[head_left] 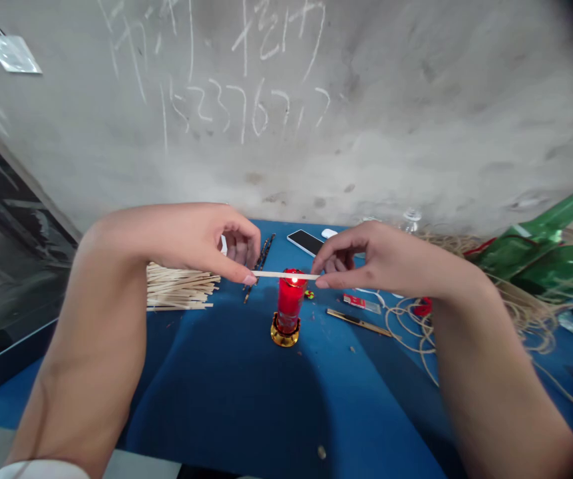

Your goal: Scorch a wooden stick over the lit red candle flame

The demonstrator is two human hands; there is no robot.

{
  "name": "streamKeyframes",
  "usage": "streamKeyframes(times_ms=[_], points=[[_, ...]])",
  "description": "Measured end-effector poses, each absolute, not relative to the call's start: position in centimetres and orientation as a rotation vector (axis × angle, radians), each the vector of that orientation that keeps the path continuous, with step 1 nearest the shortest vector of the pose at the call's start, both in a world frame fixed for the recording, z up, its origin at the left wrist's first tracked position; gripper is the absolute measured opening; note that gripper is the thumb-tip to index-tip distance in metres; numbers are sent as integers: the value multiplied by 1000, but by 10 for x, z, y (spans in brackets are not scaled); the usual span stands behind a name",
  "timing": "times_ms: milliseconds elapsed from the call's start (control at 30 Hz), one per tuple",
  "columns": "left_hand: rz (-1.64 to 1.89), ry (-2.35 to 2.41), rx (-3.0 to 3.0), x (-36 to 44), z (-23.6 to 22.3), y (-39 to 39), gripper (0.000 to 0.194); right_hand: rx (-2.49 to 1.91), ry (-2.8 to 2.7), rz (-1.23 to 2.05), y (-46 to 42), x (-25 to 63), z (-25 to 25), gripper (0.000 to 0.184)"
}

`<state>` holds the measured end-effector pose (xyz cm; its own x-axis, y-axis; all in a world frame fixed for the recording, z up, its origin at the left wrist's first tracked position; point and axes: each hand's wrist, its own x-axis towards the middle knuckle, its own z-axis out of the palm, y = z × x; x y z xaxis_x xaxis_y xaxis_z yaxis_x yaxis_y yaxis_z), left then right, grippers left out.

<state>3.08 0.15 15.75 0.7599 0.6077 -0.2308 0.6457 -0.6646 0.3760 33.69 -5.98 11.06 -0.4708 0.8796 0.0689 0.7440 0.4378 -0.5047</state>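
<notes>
A thin pale wooden stick [286,274] is held level just above the flame of a lit red candle [290,303] in a gold holder on the blue table [236,386]. My left hand [201,239] pinches the stick's left end between thumb and fingers. My right hand [376,259] pinches its right end. Both hands hover above the table, one on each side of the candle.
A pile of similar pale sticks [179,287] lies at the left. Dark sticks [261,256], a phone [306,241], a small red tool [361,303], a brown knife-like strip [359,322], tan cord [416,326] and green sheets [546,246] lie behind. A concrete wall stands at the back.
</notes>
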Motion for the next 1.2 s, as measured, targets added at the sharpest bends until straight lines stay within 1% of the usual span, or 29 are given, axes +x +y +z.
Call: streamKeyframes(times_ms=[300, 500, 967, 1200], points=[[-145, 985, 2526, 29, 155, 3, 27, -1417, -2387, 600, -59, 336, 110, 38], [-135, 973, 2520, 29, 156, 2, 27, -1456, -2380, 750, -62, 340, 113, 40], [-145, 1019, 2504, 29, 158, 2, 33, -1478, -2365, 750, -61, 345, 114, 34], [-156, 1037, 2517, 31, 160, -1, 31, -1491, -2355, 719, -62, 343, 114, 40]])
